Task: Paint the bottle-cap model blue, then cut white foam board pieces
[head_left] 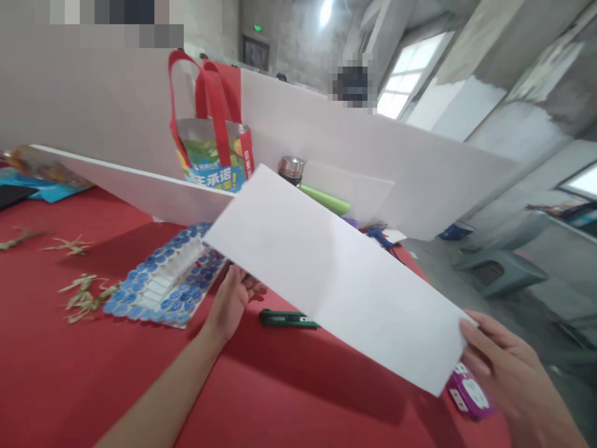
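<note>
A plain white rectangular board [326, 274] is tilted above the red table, its right end pinched between the thumb and fingers of my right hand [501, 361]. My left hand [236, 298] is low beside the board's left part, fingers loosely curled and apart; the board hides some of the fingertips. Just left of that hand lies a white panel covered with blue round pieces [175, 274]. A green utility knife [286, 318] rests on the table under the board's lower edge. Below my right hand is a purple box [469, 392], partly covered.
Dry straw-like bundles [84, 298] lie on the red table [116, 386] at left. White boards [420, 168] stand along the back. A red-handled bag [209, 155], a metal-lidded flask [292, 168], a green roll [326, 200] and a blue glue gun [380, 236] are behind. A grey stool [504, 267] stands right.
</note>
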A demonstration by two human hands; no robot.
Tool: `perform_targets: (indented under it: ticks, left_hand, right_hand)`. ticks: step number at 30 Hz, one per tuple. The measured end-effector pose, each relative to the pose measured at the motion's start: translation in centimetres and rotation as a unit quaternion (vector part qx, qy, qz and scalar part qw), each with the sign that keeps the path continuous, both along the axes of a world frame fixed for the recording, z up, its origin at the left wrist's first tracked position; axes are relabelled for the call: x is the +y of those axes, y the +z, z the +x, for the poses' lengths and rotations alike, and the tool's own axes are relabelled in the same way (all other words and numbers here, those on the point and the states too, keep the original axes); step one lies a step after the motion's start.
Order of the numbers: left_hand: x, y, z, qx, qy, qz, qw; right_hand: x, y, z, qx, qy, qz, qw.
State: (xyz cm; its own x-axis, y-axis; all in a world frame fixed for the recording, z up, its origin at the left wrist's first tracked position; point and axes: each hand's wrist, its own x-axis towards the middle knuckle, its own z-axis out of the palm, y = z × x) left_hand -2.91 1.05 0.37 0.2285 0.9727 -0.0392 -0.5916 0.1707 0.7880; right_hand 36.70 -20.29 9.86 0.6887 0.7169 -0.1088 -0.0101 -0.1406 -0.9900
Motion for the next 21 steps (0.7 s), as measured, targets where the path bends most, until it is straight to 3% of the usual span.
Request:
perform_targets:
  ticks: [3,5,8,10,14,17,19,21]
  left_hand:
    - [-0.1,0.9,0.0,0.013,0.014,0.028,0.999]
    - [-0.3,1.5,0.1,0.018,-0.003,0.026,0.999]
    - [-0.9,2.3,0.5,0.03,-0.072,0.002,0.997]
    - [-1.4,2.8,0.4,0.056,-0.113,-0.011,0.992]
    - [-1.9,3.8,-0.9,0.182,-0.197,-0.013,0.963]
    - [-1.6,4.2,-2.5,0.262,-0.247,-0.006,0.933]
    - [-1.4,4.1,-3.5,0.269,-0.247,-0.02,0.931]
    - [-1.3,3.9,-4.2,0.245,-0.244,-0.044,0.937]
  right_hand:
    - [-4.9,-1.4,1.0,0.049,-0.067,-0.028,0.996]
    - [-7.6,-2.1,0.7,0.056,-0.078,-0.045,0.994]
    - [-10.0,-3.2,0.1,0.045,-0.049,-0.082,0.994]
    - [-10.3,-3.8,-0.1,0.034,-0.016,-0.096,0.995]
    - [-7.8,-4.5,0.0,-0.021,0.066,-0.119,0.99]
    - [-4.4,-4.1,0.3,-0.141,0.131,-0.175,0.965]
    - [-1.8,-3.4,0.4,-0.305,0.125,-0.215,0.919]
    - [1.0,-2.5,-0.1,-0.466,0.109,-0.218,0.85]
